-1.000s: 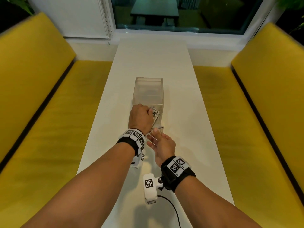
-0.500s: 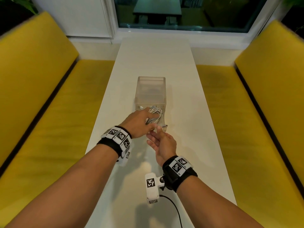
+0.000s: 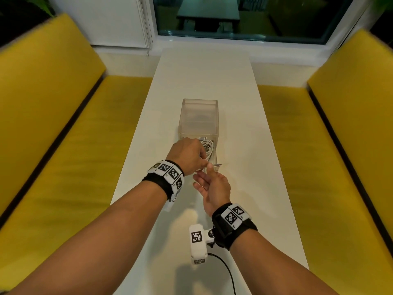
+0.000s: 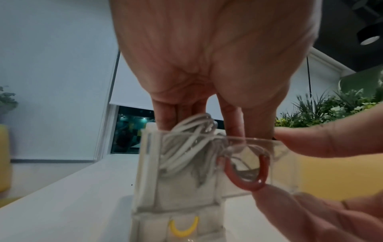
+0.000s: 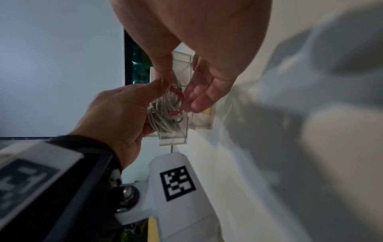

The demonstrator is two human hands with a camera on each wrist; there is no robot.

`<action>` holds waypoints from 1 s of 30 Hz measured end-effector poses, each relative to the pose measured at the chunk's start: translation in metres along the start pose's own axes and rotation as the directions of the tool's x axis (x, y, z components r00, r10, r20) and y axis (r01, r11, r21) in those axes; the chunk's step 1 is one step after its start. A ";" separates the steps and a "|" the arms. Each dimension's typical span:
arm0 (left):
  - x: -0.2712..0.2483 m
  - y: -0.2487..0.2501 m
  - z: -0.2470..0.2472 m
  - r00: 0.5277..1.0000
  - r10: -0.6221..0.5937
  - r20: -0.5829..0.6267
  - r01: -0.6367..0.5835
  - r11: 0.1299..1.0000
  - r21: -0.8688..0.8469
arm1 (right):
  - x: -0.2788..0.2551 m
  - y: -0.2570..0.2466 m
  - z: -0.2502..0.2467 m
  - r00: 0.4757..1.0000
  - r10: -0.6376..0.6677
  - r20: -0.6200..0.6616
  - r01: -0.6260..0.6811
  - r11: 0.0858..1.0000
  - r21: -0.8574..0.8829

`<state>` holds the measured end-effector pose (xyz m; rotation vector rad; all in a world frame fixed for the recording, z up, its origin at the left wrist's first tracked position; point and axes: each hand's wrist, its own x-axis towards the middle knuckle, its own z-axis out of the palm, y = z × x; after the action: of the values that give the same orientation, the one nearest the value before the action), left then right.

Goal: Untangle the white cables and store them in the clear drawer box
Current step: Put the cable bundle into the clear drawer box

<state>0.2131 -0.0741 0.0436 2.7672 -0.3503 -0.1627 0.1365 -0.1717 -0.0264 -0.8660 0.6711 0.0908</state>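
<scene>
White cables (image 3: 207,146) coiled in open drawer (image 4: 287,168); left grip (image 3: 186,155) straight-fingered, pressing them; right grip (image 3: 212,184) pinches drawer front.
</scene>
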 end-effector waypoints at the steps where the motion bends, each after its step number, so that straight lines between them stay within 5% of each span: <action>1: 0.000 0.001 0.003 1.000 -0.013 -0.021 0.013 1.000 0.013 | 0.000 0.000 0.000 1.000 0.001 0.002 -0.001 1.000 0.001; 9: 0.009 0.001 0.015 0.983 -0.156 -0.095 0.151 0.987 -0.061 | 0.001 -0.002 0.006 0.999 0.031 -0.016 -0.031 1.000 0.001; 20: -0.005 -0.013 0.017 0.981 -0.133 -0.139 0.098 0.967 -0.234 | -0.004 0.007 0.006 0.997 0.059 -0.051 -0.057 0.998 0.035; 30: -0.002 -0.011 0.009 0.999 -0.050 -0.005 0.050 0.997 -0.067 | -0.006 0.000 0.012 0.995 0.095 0.030 -0.095 0.996 0.002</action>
<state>0.2126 -0.0665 0.0318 2.7114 -0.2694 -0.1742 0.1380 -0.1616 -0.0177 -0.8278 0.6841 0.1873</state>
